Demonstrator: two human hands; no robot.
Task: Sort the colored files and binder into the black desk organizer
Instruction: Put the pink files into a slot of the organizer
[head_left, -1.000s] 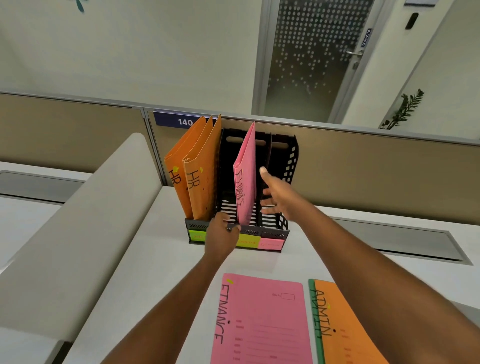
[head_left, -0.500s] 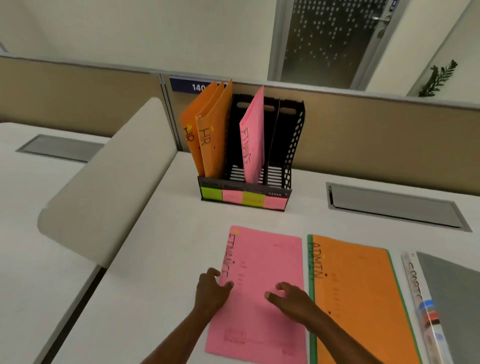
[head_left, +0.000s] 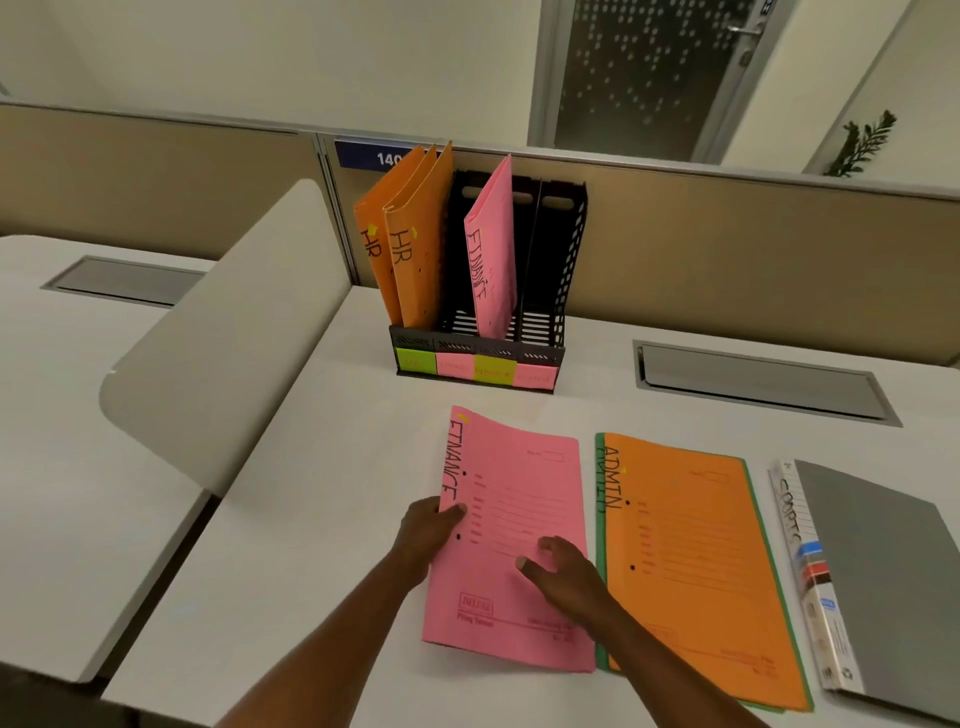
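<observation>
The black desk organizer (head_left: 563, 260) stands at the desk's back, with two orange HR files (head_left: 410, 260) in its left slot and a pink FINANCE file (head_left: 493, 260) further right. A second pink FINANCE file (head_left: 514, 493) lies in front of me, its left edge lifted off the desk. My left hand (head_left: 423, 532) grips that left edge. My right hand (head_left: 563, 571) rests on the file's face, fingers spread. An orange ADMIN file (head_left: 685, 545) lies to its right, then a grey binder (head_left: 878, 571).
A curved white divider panel (head_left: 223, 332) rises at the left of the desk. A beige partition (head_left: 727, 260) runs behind the organizer. A grey cable hatch (head_left: 763, 379) is set into the desk at the right. Coloured sticky labels (head_left: 475, 369) line the organizer's front.
Both hands came back from the organizer to the flat pink FINANCE file. My left hand has since taken its left edge and raised it off the desk.
</observation>
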